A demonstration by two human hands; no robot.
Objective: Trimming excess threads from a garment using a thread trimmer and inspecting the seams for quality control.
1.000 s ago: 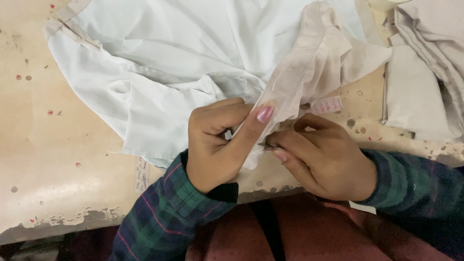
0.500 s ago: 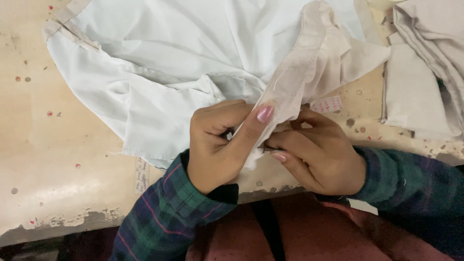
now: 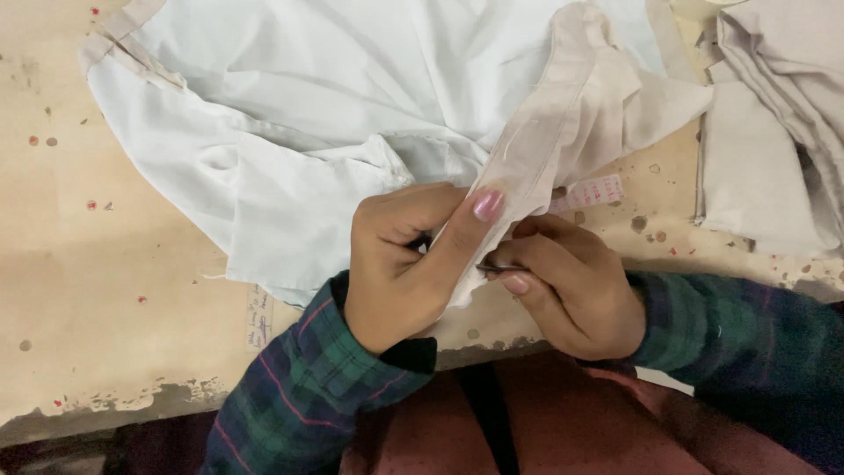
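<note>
A pale white garment (image 3: 334, 97) lies spread over a worn beige table (image 3: 105, 308). A beige fabric strip (image 3: 563, 132), part of the garment, runs down toward me. My left hand (image 3: 409, 264) pinches the strip's lower end, thumb pressed along it. My right hand (image 3: 571, 286) is beside it on the right, fingers closed on a thin dark metal tool (image 3: 497, 266) whose tip meets the fabric edge. Both sleeves are dark green plaid.
A stack of folded beige cloth pieces (image 3: 774, 114) lies at the top right. A small pink-printed label (image 3: 593, 192) rests on the table near the strip. The table's chipped front edge (image 3: 176, 396) runs just above my lap.
My right hand has shifted slightly down and left toward the left hand, bringing the tool tip to the fabric edge. The left hand holds its grip.
</note>
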